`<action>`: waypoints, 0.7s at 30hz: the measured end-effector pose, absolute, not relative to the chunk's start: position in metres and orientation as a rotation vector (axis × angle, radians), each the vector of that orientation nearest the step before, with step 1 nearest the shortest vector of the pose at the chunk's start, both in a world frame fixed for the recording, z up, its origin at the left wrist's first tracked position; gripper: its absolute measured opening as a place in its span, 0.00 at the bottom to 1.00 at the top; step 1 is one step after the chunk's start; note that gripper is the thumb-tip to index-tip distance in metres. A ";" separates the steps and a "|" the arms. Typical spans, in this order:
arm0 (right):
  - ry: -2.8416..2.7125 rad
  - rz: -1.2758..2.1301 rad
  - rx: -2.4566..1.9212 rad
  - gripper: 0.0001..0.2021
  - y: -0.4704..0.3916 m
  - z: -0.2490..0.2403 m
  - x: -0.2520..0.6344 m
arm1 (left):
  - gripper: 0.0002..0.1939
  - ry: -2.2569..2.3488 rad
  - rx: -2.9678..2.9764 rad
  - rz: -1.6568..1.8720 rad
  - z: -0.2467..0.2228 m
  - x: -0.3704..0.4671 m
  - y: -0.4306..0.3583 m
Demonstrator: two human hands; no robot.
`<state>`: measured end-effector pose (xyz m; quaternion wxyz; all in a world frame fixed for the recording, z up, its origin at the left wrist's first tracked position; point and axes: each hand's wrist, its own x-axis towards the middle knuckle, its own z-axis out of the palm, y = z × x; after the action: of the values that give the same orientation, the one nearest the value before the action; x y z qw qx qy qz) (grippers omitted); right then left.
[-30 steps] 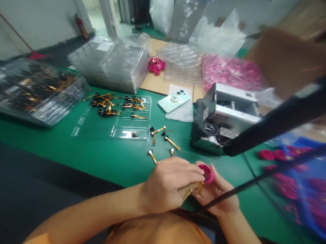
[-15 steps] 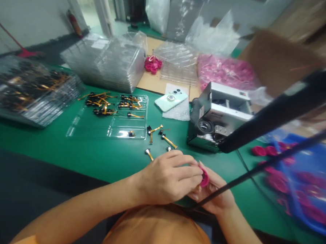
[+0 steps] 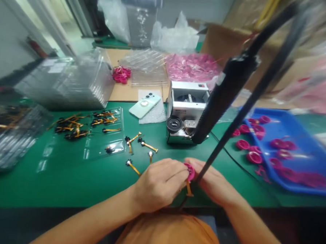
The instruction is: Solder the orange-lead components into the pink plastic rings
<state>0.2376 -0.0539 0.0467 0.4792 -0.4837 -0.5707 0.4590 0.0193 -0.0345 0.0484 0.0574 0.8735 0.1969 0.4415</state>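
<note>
Both hands meet near the table's front edge around a small round pink part (image 3: pixel 189 171). My left hand (image 3: pixel 162 182) has its fingers closed on the part's left side. From the right, my right hand (image 3: pixel 214 181) wraps round the same part, its fingertips partly hidden behind it. An orange flat cable (image 3: pixel 189 189) hangs below the pink part. Several small black pieces with orange cables lie just beyond my hands, one of them (image 3: pixel 133 167) close to my left knuckles.
A metal device (image 3: pixel 184 110) stands ahead, with a black handle (image 3: pixel 227 92) and dark rod slanting over the right hand. A blue tray (image 3: pixel 311 155) with pink parts is at right. A phone (image 3: pixel 146 106), clear tray (image 3: pixel 120 129) and stacked plastic trays (image 3: pixel 72 82) lie left.
The view has swung right, so the table objects appear further left and the blue tray shows more fully. The orange cable now shows below the pink part, still held between both hands.
</note>
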 end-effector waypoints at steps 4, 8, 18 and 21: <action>-1.427 0.869 -1.255 0.17 -0.041 0.070 0.293 | 0.09 0.718 2.688 1.020 0.028 0.024 -0.019; -1.438 0.529 -1.203 0.13 -0.014 0.095 0.283 | 0.10 0.783 2.650 0.809 0.013 0.019 -0.013; -1.508 0.632 -0.967 0.16 0.028 0.112 0.223 | 0.09 0.748 2.688 0.937 0.013 0.017 -0.012; -1.505 0.969 -0.849 0.20 0.022 0.103 0.238 | 0.10 0.753 2.694 0.905 0.012 0.019 -0.012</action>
<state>0.2378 0.0225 0.1031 0.5480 -0.3585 -0.6354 0.4092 0.0192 -0.0118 0.0119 0.1004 0.9117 0.2548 0.3063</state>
